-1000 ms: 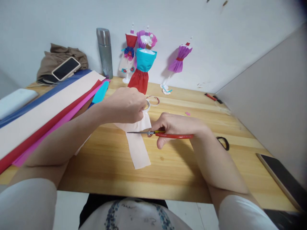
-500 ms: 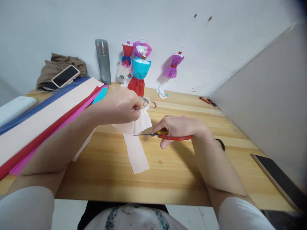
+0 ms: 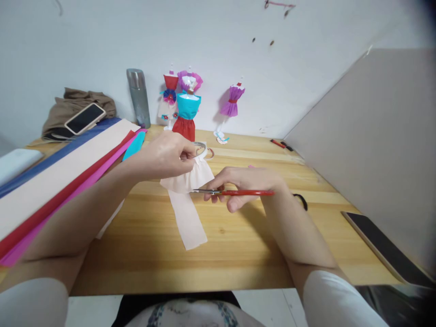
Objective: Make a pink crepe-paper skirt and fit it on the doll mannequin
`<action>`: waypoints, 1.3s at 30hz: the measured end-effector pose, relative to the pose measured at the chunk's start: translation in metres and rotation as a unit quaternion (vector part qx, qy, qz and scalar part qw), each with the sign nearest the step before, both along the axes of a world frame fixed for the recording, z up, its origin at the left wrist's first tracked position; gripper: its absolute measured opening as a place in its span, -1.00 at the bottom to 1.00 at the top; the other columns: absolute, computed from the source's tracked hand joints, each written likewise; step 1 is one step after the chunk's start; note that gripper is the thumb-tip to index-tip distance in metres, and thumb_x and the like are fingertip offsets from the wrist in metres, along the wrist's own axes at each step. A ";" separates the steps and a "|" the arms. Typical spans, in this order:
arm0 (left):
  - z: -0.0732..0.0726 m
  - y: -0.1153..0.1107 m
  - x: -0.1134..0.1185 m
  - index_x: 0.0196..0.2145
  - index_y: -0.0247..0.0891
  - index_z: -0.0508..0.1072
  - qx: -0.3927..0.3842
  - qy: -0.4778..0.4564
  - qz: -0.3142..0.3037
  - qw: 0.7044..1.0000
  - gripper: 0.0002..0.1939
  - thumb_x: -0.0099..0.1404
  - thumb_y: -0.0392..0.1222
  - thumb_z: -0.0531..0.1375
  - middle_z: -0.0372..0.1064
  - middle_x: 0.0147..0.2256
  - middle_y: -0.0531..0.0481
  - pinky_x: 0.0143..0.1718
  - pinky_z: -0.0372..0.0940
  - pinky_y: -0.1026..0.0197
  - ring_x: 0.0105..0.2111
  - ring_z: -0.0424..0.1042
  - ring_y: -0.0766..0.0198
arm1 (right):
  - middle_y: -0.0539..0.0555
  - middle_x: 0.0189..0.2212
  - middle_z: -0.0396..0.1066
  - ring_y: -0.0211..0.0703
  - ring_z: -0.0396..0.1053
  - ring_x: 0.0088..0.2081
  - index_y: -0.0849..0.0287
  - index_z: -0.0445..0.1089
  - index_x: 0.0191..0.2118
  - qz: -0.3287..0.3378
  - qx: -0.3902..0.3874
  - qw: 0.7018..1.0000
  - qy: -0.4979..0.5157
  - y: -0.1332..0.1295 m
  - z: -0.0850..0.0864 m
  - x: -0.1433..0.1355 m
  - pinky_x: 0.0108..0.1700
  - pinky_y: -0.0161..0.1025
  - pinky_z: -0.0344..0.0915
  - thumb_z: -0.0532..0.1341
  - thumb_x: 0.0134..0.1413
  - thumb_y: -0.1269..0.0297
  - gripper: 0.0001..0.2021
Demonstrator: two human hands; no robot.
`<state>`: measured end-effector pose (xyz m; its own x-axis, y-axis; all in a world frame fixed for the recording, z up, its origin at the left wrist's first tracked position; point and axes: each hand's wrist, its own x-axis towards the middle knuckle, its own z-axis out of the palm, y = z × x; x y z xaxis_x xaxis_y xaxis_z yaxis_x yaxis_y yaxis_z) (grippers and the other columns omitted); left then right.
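Note:
My left hand (image 3: 166,156) is closed in a pinch at the gathered top of a pale pink crepe paper piece (image 3: 195,176), which flares below like a small skirt. A roll of tape (image 3: 203,152) shows right at those fingertips; whether they also touch it I cannot tell. In my right hand (image 3: 250,178) are red-handled scissors (image 3: 250,193), held level. Their blades point left and lie at the lower edge of the gathered paper, looking nearly closed. Beneath that edge, a flat pale pink paper strip (image 3: 189,222) lies on the wooden table (image 3: 235,259).
Small dress forms in coloured paper, among them a turquoise and red one (image 3: 188,109) and a purple one (image 3: 233,102), stand by the wall. Left are long paper sheets (image 3: 73,168), a phone (image 3: 85,119) and a bottle (image 3: 139,100). Another phone (image 3: 384,247) lies right.
The view has tilted up and turned slightly right. The scissors have come up to the gathered paper's lower edge, and their blades look more closed. My left hand keeps its pinch.

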<state>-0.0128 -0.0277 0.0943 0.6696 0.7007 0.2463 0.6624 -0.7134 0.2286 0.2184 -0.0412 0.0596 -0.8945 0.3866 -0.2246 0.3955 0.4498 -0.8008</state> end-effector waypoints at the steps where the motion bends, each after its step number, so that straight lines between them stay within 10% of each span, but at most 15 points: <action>1: 0.000 0.000 0.002 -0.59 -0.30 0.41 -0.010 0.013 0.012 1.000 -0.87 0.02 -0.35 0.08 0.27 -0.61 0.07 -0.48 0.01 0.22 -0.57 0.15 0.37 | 0.12 -0.33 0.42 -0.20 0.36 -0.32 0.39 0.43 -0.03 0.005 -0.006 1.000 0.008 0.000 0.000 0.000 -0.29 -0.30 0.33 0.26 -0.03 -0.28 -0.26; 26: -0.006 -0.004 0.012 -0.72 -0.25 0.21 -0.031 0.074 -0.006 0.997 -0.80 0.00 -0.36 0.08 -0.04 -0.69 0.10 -0.56 -0.10 0.19 -0.61 -0.08 0.38 | -0.05 -0.55 0.25 -0.34 0.06 -0.51 0.41 0.47 -0.10 0.021 0.027 0.999 -0.015 -0.005 -0.003 -0.011 -0.48 -0.34 0.05 0.30 0.03 -0.14 -0.39; 39: -0.006 -0.004 0.015 -0.65 -0.26 0.36 -0.044 0.108 0.017 0.993 -0.82 0.05 -0.31 0.07 0.15 -0.66 0.04 -0.49 -0.02 0.15 -0.57 0.06 0.32 | -0.10 -0.61 0.15 -0.38 -0.01 -0.56 0.37 0.50 -0.17 0.014 0.021 1.000 -0.014 -0.004 -0.004 -0.010 -0.54 -0.35 -0.05 0.31 0.00 -0.15 -0.43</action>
